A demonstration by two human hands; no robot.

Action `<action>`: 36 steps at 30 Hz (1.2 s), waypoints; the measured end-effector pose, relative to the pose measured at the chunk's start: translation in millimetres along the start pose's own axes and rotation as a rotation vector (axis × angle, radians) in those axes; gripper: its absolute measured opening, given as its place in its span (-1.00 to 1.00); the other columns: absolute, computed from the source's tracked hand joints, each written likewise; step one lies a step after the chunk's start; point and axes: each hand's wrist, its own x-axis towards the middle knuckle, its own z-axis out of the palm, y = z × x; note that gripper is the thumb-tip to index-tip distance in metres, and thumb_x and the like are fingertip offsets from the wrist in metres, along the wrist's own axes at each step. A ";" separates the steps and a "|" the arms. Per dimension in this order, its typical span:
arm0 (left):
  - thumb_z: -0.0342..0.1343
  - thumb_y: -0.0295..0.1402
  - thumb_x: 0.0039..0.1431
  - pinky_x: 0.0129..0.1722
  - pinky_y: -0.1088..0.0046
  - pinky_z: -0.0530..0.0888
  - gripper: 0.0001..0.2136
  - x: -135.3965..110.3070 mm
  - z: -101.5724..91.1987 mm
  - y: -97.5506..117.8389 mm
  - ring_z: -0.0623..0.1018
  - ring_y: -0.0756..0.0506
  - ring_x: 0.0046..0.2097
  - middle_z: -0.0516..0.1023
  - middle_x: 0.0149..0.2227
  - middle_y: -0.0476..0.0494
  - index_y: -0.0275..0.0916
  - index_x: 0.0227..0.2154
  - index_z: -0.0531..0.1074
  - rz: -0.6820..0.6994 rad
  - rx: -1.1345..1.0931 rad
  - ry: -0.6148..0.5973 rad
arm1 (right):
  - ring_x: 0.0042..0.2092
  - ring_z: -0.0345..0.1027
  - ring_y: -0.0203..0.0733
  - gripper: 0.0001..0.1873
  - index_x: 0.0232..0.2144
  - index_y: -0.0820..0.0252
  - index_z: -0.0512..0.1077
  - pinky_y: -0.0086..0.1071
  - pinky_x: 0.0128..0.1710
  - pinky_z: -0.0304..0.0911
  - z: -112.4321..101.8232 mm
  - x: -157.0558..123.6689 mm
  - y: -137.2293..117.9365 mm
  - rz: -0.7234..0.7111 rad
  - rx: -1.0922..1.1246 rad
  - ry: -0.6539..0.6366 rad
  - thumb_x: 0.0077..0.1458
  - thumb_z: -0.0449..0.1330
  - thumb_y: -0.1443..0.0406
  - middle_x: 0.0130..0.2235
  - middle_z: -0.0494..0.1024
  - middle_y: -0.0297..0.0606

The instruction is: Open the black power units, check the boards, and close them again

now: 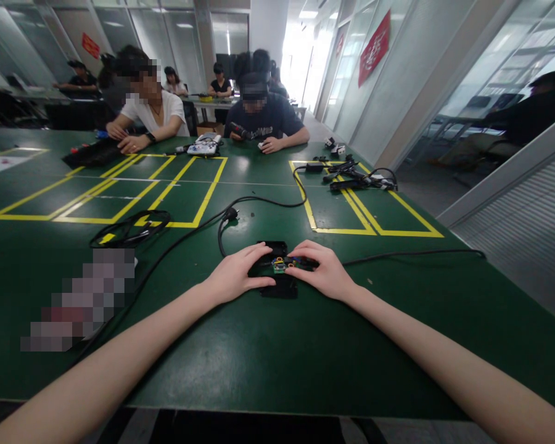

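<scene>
A small green circuit board [279, 267] with copper-coloured coils sits between two black plastic halves of an adapter case. The far case half [277, 248] is just beyond the board, and the near case half [280, 288] lies on my side of it. My left hand [235, 274] holds the case from the left, fingers at the far half and thumb at the near half. From the right, my right hand [324, 271] has its thumb and fingers at the board's edge, gripping it. Fingertips partly cover the board and its wires. A black cable [411, 253] runs out to the right.
The green table [222, 364] carries yellow tape outlines. A black plug [231, 214], a coiled cable [134, 229] and a blurred-out object [83, 302] lie to the left. Bundled adapters [351, 179] lie at the far right. Two people work across the table.
</scene>
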 end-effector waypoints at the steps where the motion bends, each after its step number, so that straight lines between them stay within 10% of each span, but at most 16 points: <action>1: 0.27 -0.01 0.26 0.33 0.15 0.40 -0.40 0.2 0.3 -0.6 0.44 -0.26 0.34 0.40 0.34 -0.30 -0.13 0.27 0.33 0.001 0.002 0.002 | -0.19 0.52 -0.10 -0.76 -0.23 0.11 0.61 -0.22 -0.16 0.47 0.3 0.3 0.8 0.009 -0.014 -0.012 0.20 0.36 0.09 -0.21 0.60 -0.20; 10: 0.21 -0.06 0.33 0.31 0.10 0.42 -0.50 2.1 -0.3 4.1 0.43 -0.24 0.33 0.47 0.27 -0.29 -0.16 0.23 0.37 0.039 0.059 0.032 | 0.02 0.46 0.03 -0.80 -0.12 0.10 0.56 -0.05 0.05 0.44 5.9 0.5 3.4 0.001 -0.144 -0.078 0.25 0.30 0.18 -0.06 0.54 -0.10; 16: 0.09 -0.32 0.39 0.17 0.14 0.52 -0.77 3.2 -3.4 11.6 0.53 -0.20 0.13 0.58 0.05 -0.23 -0.18 0.03 0.49 0.068 0.088 0.143 | 0.32 0.24 0.18 -0.38 0.25 0.04 0.37 0.20 0.29 0.20 4.8 -1.2 2.7 -0.099 -0.142 -0.098 0.17 0.35 0.17 0.30 0.37 0.01; 25: 0.10 -0.39 0.34 -0.05 0.25 0.57 -0.89 2.2 0.3 5.5 0.56 -0.17 -0.06 0.52 -0.09 -0.17 -0.20 -0.21 0.53 0.016 0.137 0.111 | 0.06 0.40 0.07 -0.58 0.07 0.11 0.50 0.06 0.09 0.42 1.6 -0.3 5.4 -0.073 -0.085 -0.119 0.15 0.35 0.29 -0.02 0.62 -0.09; 36: 0.04 -0.40 0.38 -0.04 0.18 0.54 -0.88 3.9 1.0 6.0 0.55 -0.20 -0.05 0.55 -0.06 -0.19 -0.20 -0.20 0.49 -0.031 0.204 0.138 | 0.20 0.38 0.10 -0.59 0.11 0.02 0.49 0.11 0.21 0.35 3.2 -1.5 5.0 -0.044 -0.093 -0.067 0.21 0.33 0.20 0.15 0.51 -0.08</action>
